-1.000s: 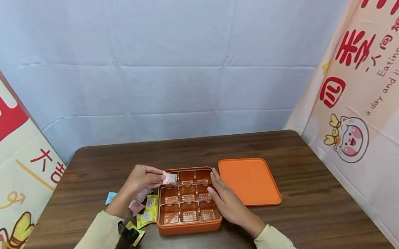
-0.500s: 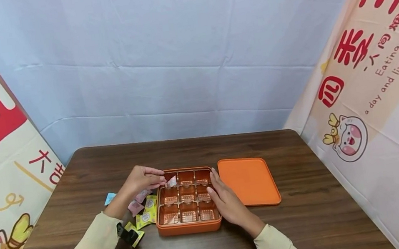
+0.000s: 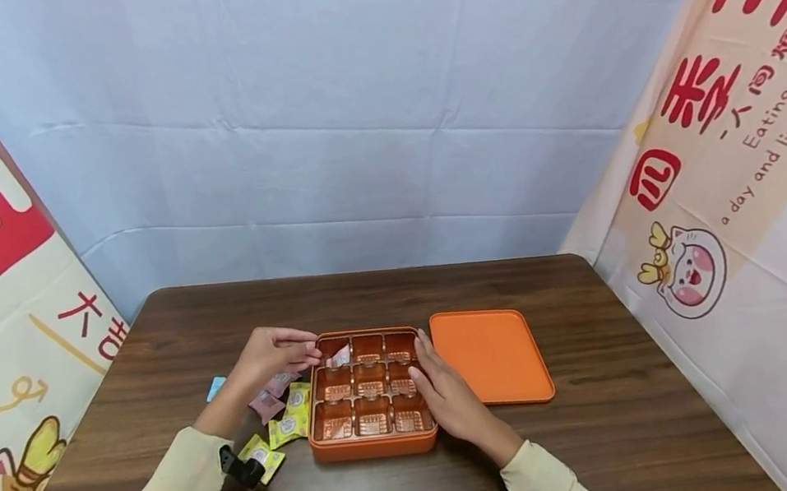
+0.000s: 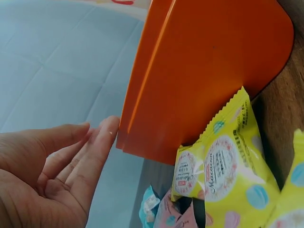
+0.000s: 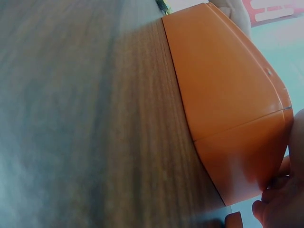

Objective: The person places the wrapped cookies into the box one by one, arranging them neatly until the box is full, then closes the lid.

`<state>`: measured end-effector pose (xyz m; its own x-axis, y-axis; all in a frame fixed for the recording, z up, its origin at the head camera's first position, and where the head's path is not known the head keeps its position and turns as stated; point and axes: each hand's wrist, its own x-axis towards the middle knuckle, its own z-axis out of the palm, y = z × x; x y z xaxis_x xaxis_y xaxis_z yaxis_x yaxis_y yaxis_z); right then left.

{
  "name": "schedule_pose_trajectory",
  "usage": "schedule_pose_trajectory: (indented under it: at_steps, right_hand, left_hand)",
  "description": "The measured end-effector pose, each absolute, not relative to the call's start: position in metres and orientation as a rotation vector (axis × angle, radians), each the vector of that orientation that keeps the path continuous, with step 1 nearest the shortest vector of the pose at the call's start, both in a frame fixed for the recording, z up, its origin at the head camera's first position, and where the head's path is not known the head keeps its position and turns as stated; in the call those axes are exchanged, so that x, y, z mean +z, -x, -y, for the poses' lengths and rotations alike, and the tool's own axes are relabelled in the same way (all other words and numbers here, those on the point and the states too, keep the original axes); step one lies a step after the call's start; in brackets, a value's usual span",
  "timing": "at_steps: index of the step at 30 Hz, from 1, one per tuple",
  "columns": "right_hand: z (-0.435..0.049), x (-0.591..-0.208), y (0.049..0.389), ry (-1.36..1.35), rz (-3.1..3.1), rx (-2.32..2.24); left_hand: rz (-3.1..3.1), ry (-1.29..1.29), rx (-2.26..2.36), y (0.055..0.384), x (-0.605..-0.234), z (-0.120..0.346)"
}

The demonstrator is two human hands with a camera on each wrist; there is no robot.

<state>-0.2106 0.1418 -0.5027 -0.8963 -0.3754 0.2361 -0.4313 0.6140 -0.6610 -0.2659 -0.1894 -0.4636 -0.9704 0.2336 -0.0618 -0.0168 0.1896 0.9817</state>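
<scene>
An orange box (image 3: 376, 449) with a copper-coloured insert of several square compartments stands on the table. A small pink-and-white wrapped sweet (image 3: 339, 358) lies in its back left compartment. My left hand (image 3: 274, 357) is at the box's back left corner, fingertips right at the rim. In the left wrist view its fingers (image 4: 97, 152) are nearly straight with nothing between them. Along the box's right side rests my right hand (image 3: 452, 394), fingers extended against the wall. The right wrist view shows only part of that hand (image 5: 285, 197), at the box corner.
Left of the box lie several yellow packets (image 3: 289, 428), pink packets (image 3: 266, 406) and a blue packet (image 3: 215, 388), partly hidden by the left forearm. An orange lid (image 3: 493, 358) lies flat to the right, near the right hand. A pale cloth (image 3: 347, 119) hangs behind the table.
My left hand has let go of the pink sweet, which has gone down into the back left compartment. That hand has drawn slightly left. The right hand stays at the box.
</scene>
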Motion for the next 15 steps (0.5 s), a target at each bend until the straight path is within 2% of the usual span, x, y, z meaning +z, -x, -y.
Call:
schedule_pose_trajectory:
  at_steps: [15]
  right_hand:
    - [-0.143, -0.503, 0.211, -0.664, 2.783, 1.154]
  left_hand:
    - [-2.417, -0.228, 1.772, 0.262, -0.464, 0.212]
